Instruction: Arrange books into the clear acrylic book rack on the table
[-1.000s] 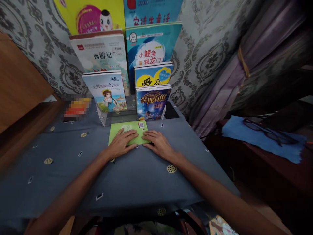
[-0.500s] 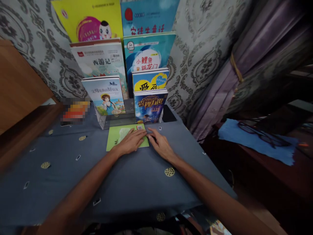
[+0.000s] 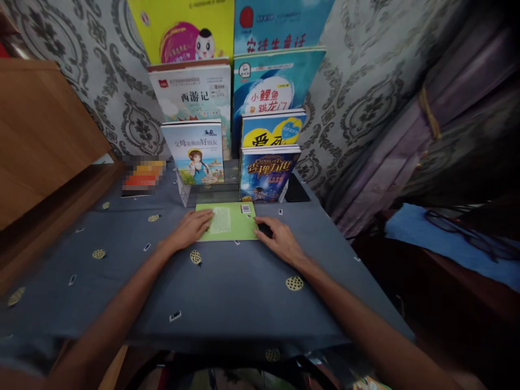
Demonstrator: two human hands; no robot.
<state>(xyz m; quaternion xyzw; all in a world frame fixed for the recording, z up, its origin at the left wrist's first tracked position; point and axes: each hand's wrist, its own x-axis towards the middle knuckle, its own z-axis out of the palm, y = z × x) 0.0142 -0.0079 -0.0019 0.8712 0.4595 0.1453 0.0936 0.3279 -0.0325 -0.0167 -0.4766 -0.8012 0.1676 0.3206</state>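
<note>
A thin green book (image 3: 231,221) lies flat, back cover up, on the grey-blue tablecloth (image 3: 227,287) just in front of a clear display stand (image 3: 190,192). My left hand (image 3: 189,229) rests at the book's left edge, fingers stretched onto the cover. At the book's right edge lies my right hand (image 3: 278,238), its fingers curled against the side of the book. Whether those fingers hold the edge is not clear.
Several picture books stand in tiers on the stand against the patterned wall, nearest a girl-cover book (image 3: 195,154) and a dark blue book (image 3: 266,172). A wooden panel (image 3: 36,135) rises at left. Purple curtains (image 3: 447,108) and a blue cloth (image 3: 450,244) are at right.
Both hands slid off the middle of the green cover to its left and right edges, uncovering the printed text. The view shifted left, so the books appear further right.
</note>
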